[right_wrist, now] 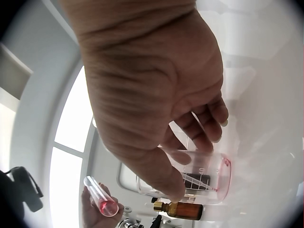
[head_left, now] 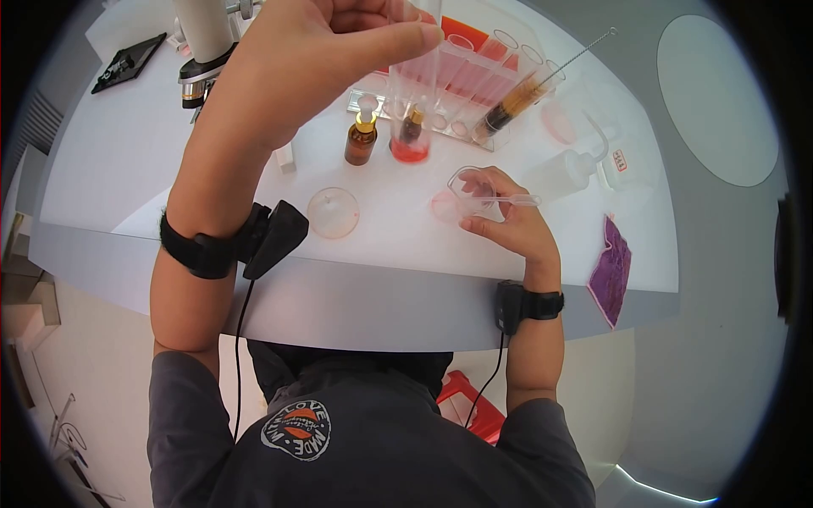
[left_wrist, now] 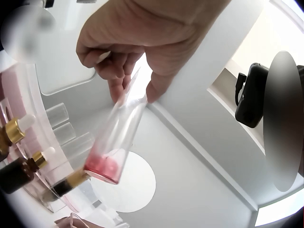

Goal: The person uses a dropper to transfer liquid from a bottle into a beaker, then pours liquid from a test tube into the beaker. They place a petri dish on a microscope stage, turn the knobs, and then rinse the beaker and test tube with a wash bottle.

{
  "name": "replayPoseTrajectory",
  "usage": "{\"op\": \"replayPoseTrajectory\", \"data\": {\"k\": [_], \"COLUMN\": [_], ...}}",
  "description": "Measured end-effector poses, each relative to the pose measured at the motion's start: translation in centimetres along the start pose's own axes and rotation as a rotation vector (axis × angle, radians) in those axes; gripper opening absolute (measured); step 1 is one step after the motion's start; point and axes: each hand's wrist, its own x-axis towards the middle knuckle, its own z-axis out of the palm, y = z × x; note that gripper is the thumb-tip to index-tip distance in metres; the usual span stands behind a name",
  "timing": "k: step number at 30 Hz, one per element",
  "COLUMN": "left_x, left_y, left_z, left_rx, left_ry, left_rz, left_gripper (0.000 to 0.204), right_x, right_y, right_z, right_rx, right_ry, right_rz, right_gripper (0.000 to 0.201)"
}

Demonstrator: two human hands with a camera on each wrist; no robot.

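Note:
In the head view, my left hand (head_left: 330, 51) is raised high over the table, pinching a clear test tube (left_wrist: 121, 130) near its top between thumb and fingers. Red liquid (left_wrist: 105, 166) lies at the bottom of the tube, which leans in the left wrist view. My right hand (head_left: 521, 222) rests low at the tabletop, thumb and fingers around a clear glass beaker (right_wrist: 222, 173) with graduation marks and pinkish residue at its base. A plastic dropper (head_left: 521, 201) leans in the beaker. Beyond the beaker, an amber dropper bottle (right_wrist: 187, 211) shows in the right wrist view.
A petri dish (head_left: 333, 213) lies between the hands. Behind stand a rack of pink-filled tubes (head_left: 487, 80), a tube with brown and black contents (head_left: 506, 110) and a brush (head_left: 584, 52). A wash bottle (head_left: 561, 176) and purple cloth (head_left: 611, 271) are right, a microscope (head_left: 203, 38) left.

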Motion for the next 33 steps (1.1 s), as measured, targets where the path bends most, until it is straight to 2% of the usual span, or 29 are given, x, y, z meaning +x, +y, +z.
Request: {"op": "replayPoseTrajectory", "data": {"k": [5, 8, 12, 16, 20, 22, 24, 26, 28, 31, 33], "left_x": [-0.2, -0.3, -0.5, 0.3, -0.4, -0.4, -0.2, -0.2, -0.3, -0.4, -0.3], "left_y": [0.4, 0.3, 0.7, -0.7, 0.6, 0.3, 0.8, 0.7, 0.1, 0.2, 0.9], "left_z": [0.3, 0.2, 0.2, 0.0, 0.3, 0.3, 0.6, 0.7, 0.4, 0.4, 0.7], "left_rx": [0.023, 0.031, 0.035, 0.013, 0.093, 0.063, 0.117, 0.107, 0.032, 0.108, 0.166], "left_ry": [0.033, 0.025, 0.037, 0.002, 0.041, 0.050, 0.077, 0.078, 0.051, 0.061, 0.096], "left_rz": [0.001, 0.015, -0.014, 0.077, 0.010, 0.032, -0.045, -0.048, 0.024, 0.041, -0.047], "left_gripper": [0.026, 0.026, 0.027, 0.026, 0.026, 0.026, 0.026, 0.025, 0.025, 0.025, 0.025], "right_x": [0.0, 0.0, 0.0, 0.1, 0.1, 0.0, 0.1, 0.0, 0.0, 0.0, 0.0], "right_y": [-0.3, 0.1, -0.1, 0.0, 0.0, 0.0, 0.0, 0.0, -0.1, 0.0, 0.1], "right_z": [-0.2, 0.0, 0.1, 0.0, 0.0, 0.1, 0.0, 0.0, 0.1, 0.1, 0.1], "right_rx": [0.000, -0.027, -0.029, -0.027, -0.020, -0.018, -0.015, -0.016, -0.018, -0.014, -0.014], "right_ry": [-0.028, 0.007, 0.008, 0.004, 0.007, 0.006, 0.006, 0.006, 0.007, 0.009, 0.010], "right_rz": [0.036, -0.034, -0.035, -0.030, -0.029, -0.031, -0.031, -0.032, -0.031, -0.037, -0.039], "right_gripper": [0.057, 0.054, 0.054, 0.054, 0.054, 0.054, 0.053, 0.053, 0.053, 0.053, 0.053]}}
